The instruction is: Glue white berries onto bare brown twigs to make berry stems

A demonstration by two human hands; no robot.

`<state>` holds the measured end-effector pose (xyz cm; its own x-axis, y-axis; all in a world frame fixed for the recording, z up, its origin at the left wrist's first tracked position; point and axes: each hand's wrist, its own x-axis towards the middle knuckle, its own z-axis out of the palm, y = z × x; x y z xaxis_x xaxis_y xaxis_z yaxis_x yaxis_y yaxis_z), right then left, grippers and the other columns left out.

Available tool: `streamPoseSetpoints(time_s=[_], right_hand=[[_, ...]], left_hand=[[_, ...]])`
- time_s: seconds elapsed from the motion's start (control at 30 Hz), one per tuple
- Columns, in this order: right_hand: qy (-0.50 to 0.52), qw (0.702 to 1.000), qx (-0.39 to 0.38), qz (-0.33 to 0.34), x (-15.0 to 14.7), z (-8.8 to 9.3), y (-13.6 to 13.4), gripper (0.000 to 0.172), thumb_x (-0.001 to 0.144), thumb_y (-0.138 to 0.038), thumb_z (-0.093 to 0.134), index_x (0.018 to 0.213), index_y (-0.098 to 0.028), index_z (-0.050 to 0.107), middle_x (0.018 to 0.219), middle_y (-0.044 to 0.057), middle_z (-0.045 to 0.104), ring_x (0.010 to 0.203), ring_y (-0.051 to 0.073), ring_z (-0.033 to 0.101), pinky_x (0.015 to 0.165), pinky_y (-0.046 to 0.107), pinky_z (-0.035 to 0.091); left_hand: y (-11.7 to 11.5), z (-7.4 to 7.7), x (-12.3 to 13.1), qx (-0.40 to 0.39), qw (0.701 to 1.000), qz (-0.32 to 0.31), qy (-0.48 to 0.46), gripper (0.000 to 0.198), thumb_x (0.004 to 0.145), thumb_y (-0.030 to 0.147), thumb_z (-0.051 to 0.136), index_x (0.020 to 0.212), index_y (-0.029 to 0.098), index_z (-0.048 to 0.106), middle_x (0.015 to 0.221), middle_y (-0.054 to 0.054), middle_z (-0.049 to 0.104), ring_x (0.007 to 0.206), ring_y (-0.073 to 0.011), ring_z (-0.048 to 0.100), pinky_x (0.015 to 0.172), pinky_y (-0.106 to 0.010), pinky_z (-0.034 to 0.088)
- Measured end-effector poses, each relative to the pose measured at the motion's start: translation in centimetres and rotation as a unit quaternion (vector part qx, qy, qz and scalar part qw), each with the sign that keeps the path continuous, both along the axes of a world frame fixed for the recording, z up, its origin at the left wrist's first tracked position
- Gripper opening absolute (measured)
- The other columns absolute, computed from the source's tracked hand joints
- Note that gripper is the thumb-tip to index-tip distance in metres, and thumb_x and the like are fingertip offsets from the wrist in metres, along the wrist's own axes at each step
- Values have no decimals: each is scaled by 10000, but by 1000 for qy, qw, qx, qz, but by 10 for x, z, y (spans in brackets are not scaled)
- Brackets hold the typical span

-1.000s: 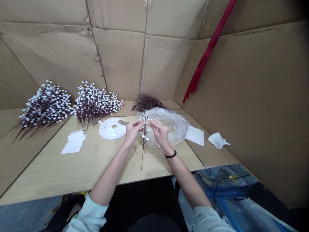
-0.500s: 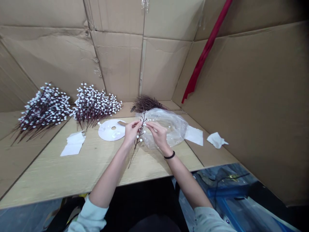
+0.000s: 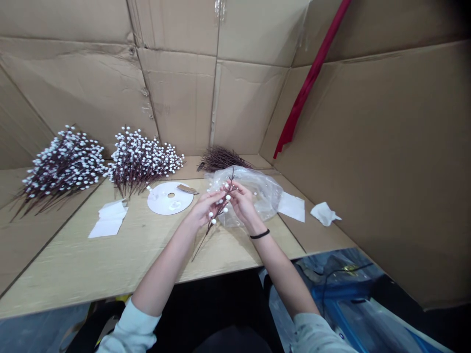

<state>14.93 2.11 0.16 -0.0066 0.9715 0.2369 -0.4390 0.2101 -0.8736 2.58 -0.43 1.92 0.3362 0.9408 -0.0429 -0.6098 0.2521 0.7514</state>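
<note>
Both my hands work close together above the pale wooden table, holding a thin dark brown berry stem (image 3: 220, 212) dotted with white beads. My left hand (image 3: 203, 208) grips it low on the branch, and my right hand (image 3: 243, 203) pinches it higher up, among the beads. The stem tilts, with its bare tip pointing down-left toward the table. A clear plastic bag (image 3: 259, 196) lies crumpled just behind my right hand. A white disc (image 3: 162, 200) with a central hole lies to the left of my left hand.
Two heaps of white-beaded stems (image 3: 64, 171) (image 3: 140, 164) lie at back left, with bare brown twigs (image 3: 221, 159) behind the bag. White paper pieces (image 3: 108, 220) (image 3: 292, 206) and a crumpled tissue (image 3: 324, 214) lie about. Cardboard (image 3: 368, 147) lines the back and right.
The stem has swung from nearly upright to a tilt, its tip going left. My hands have drawn closer together around it, and the view has shifted slightly.
</note>
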Motion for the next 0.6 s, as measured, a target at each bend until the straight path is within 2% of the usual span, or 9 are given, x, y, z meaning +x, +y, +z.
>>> streamPoseSetpoints(time_s=[0.17,0.6], right_hand=[[15,998,-2,55,-1,2,-5,192,626,-173,614,813,-208,636,826,7,687,786,133,630,731,257,497],[10,997,-1,71,-2,2,-6,192,620,-164,613,800,-209,660,819,6,685,777,133,620,746,265,489]], left_hand=[[-2,1,1,2,1000,-14,-8,122,610,140,697,720,103,659,656,-17,635,564,-66,550,616,-188,447],[-1,1,2,1,1000,-23,-5,105,601,123,687,700,107,655,649,-14,627,561,-73,543,600,-198,430]])
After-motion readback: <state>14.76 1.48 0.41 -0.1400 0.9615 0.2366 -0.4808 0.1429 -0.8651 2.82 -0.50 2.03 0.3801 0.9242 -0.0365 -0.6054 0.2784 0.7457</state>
